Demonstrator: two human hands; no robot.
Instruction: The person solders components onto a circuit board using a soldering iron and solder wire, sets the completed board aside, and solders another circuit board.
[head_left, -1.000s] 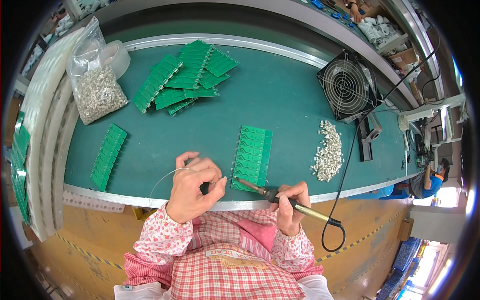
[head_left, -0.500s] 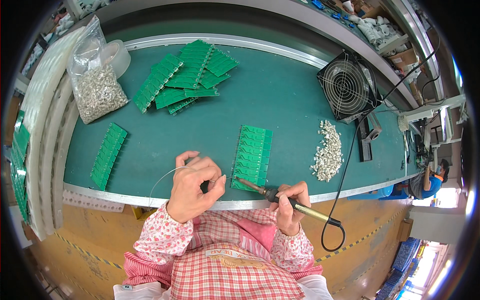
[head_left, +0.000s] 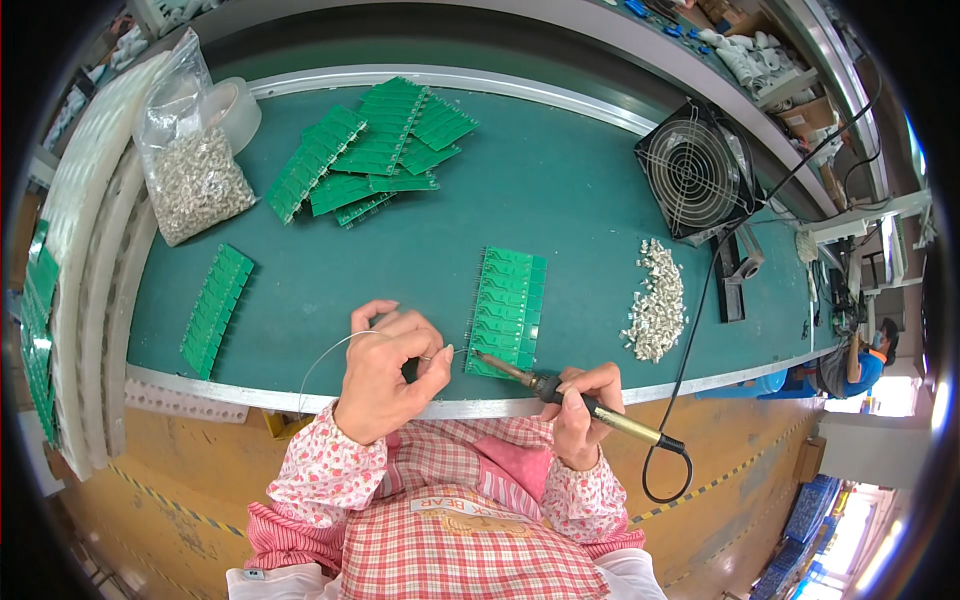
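Note:
A green circuit board [head_left: 510,305] lies on the bench in front of me, a row of pins along its left edge. My right hand [head_left: 583,410] grips a soldering iron [head_left: 620,422], and the iron's tip meets the board near its lower left corner. Pinched between thumb and forefinger of my left hand [head_left: 392,372] is a thin solder wire [head_left: 325,353]. One end of the wire reaches toward the iron's tip; the rest curves away to the left. Whether wire and tip touch is too small to tell.
Several more green boards [head_left: 385,135] are piled at the back, and a single board [head_left: 217,312] lies at left. A bag of small parts [head_left: 200,185] leans by white trays [head_left: 85,250]. Loose small parts [head_left: 655,305] form a heap right of the board, below a black fan [head_left: 692,172].
The iron's tip has shifted slightly to the right and up. The circuit board has also moved a little. My left hand stays nearly in place.

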